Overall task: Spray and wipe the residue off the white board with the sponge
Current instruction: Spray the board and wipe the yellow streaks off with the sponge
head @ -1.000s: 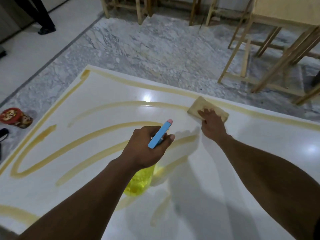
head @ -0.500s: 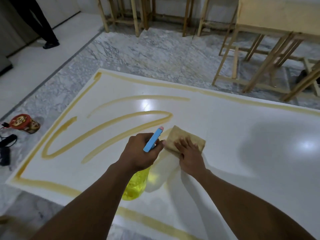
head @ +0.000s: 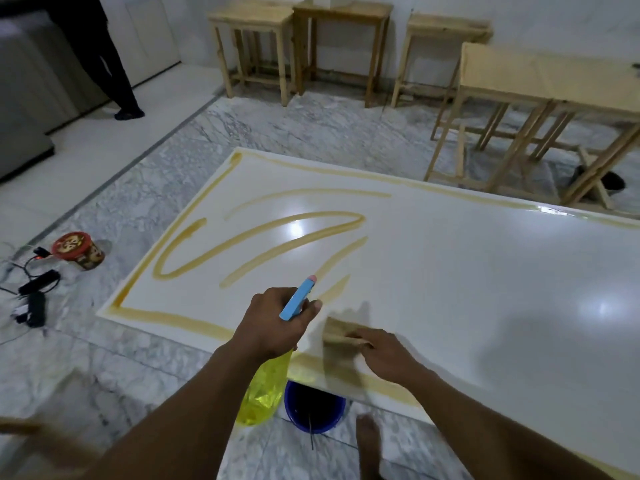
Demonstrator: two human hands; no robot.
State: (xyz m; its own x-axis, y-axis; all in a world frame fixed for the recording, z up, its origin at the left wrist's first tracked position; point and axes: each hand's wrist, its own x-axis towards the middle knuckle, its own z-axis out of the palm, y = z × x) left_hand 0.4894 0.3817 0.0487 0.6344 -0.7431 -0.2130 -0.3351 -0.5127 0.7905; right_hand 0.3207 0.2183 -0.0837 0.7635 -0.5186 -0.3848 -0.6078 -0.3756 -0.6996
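**Sponge at near edge, leftover streaks lie up-left**

Left hand (head: 273, 323) is curled round the head of the translucent yellow plastic spray bottle (head: 265, 393). It has the blue trigger top in its grip, and the pink nozzle tip points away over the board.

Right hand (head: 388, 355) has its fingers stretched flat on the tan rectangular sponge (head: 337, 329). It looks like pressing rather than gripping, though motion blur limits certainty.

The sponge sits on the large glossy white board (head: 485, 271), close to the near edge and just right of the bottle hand.

Key geometry:
- The right part of the board looks clean.
- The amber residue streaks (head: 263, 244) all lie left of and beyond the sponge, with long axes running near-left to far-right.
- The closest streak end (head: 337, 287) is just beyond the sponge.
- An amber border stripe (head: 173, 318) follows the near edge.

The nozzle hand is nearer the streaks, and the sponge hand would have to sweep leftward past it. My read is to spray ahead-left, then wipe along the streak axis.

Risks are the arms crossing and the round blue bucket (head: 313, 407) at the near edge.
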